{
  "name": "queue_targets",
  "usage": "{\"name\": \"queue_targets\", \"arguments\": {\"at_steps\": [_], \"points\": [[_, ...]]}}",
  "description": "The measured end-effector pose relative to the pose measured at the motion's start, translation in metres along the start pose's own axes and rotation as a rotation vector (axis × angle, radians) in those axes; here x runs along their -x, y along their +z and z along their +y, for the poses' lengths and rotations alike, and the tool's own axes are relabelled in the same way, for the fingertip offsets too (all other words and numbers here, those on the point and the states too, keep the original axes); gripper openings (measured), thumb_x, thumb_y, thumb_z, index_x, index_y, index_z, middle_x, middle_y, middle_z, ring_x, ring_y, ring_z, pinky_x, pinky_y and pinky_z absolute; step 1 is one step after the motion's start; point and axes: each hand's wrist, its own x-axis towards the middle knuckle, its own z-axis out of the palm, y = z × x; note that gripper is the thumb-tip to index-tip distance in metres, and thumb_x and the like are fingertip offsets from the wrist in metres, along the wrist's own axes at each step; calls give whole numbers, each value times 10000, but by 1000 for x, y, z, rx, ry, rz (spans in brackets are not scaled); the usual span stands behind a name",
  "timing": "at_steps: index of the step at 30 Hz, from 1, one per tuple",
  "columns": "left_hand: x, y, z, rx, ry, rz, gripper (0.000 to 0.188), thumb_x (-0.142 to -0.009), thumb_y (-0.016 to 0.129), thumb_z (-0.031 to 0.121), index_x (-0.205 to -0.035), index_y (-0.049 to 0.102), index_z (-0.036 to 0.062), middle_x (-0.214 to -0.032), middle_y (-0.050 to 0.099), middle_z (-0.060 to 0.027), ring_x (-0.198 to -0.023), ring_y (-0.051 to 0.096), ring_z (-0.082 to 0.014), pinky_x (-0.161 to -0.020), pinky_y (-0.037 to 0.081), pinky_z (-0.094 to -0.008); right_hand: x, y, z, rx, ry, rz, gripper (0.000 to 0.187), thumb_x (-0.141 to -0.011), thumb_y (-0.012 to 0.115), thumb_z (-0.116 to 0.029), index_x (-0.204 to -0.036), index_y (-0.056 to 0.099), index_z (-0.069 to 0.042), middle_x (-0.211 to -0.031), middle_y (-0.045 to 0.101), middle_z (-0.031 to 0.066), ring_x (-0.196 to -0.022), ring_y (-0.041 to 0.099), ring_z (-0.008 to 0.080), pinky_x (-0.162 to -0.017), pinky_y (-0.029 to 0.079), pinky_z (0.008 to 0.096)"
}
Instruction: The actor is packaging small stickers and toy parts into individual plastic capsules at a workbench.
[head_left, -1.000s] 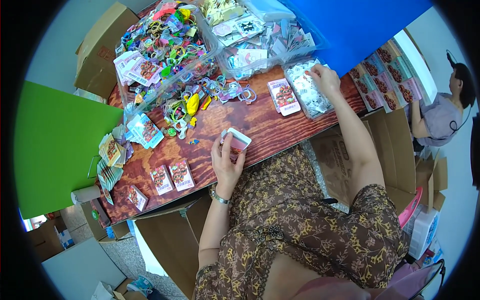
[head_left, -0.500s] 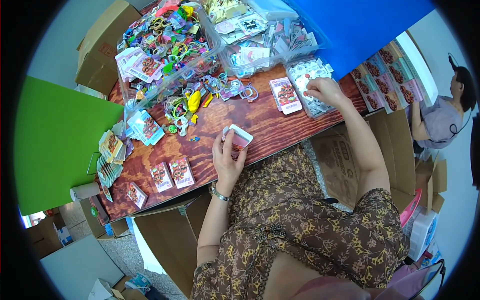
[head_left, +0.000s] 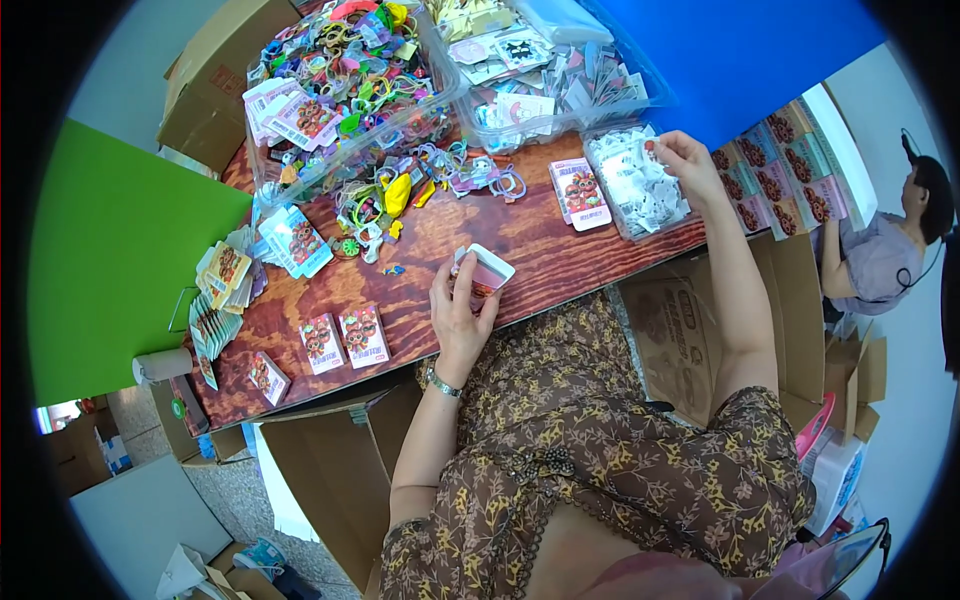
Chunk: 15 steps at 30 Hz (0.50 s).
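Box in left hand: an open pink box (head_left: 490, 282) is held by the left hand (head_left: 462, 322) above the near edge of the wood-grain counter (head_left: 558, 258); fingers clamped on its sides.
Box heading: mouth tipped up toward the camera, white flap (head_left: 496, 262) along the far right side; the mouth's long edge slants from far left to near right (the body's long axis is foreshortened, so its exact tilt cannot be told).
Right hand: right hand (head_left: 690, 168) over the far right edge of a clear tray (head_left: 640, 236) of white packets (head_left: 638, 178); fingers bent, tips drawn close by a small reddish spot. Cannot tell whether they are clamped on it.
Flat pink cartons: a pile (head_left: 579, 195) just left of the tray, long axis running away from the person, far end leaning slightly left.
Pink boxes, left: a pair of pink boxes (head_left: 363, 337) side by side, long axes running near to far; a lone box (head_left: 269, 378) farther left, its far end leaning left.
Far side: a clear bin (head_left: 355, 150) of colourful bands and trinkets (some spilled in front of it), beside a bin of cards (head_left: 530, 80).
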Motion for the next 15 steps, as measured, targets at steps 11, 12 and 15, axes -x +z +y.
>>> {"name": "queue_targets", "arguments": {"at_steps": [11,12,15], "points": [[-3,1,11,-24,-137,60,782,-739,788,113,-1457,479,118,-1283,543,-142,-1169,532,-364,-977,479,-452,71,166,-75,-71,-243,-521,117,-990,653,-143,-1017,682,-33,-939,709,-5,-813,626,66,-700,497,245],[-2,-1,12,-37,-140,73,782,-739,788,113,-1457,479,118,-1283,543,-142,-1169,532,-364,-977,479,-452,80,178,-80,73,-266,-574,124,-971,666,-126,-1040,679,-23,-936,718,50,-842,677,133,-709,517,260],[1,-7,12,-42,-162,50,851,-708,788,83,-1487,447,115,-1304,530,-144,-1185,522,-363,-978,480,-449,102,213,-87,378,-699,-477,153,-916,700,-116,-1055,688,-54,-900,706,91,-817,693,206,-689,538,287]]}}
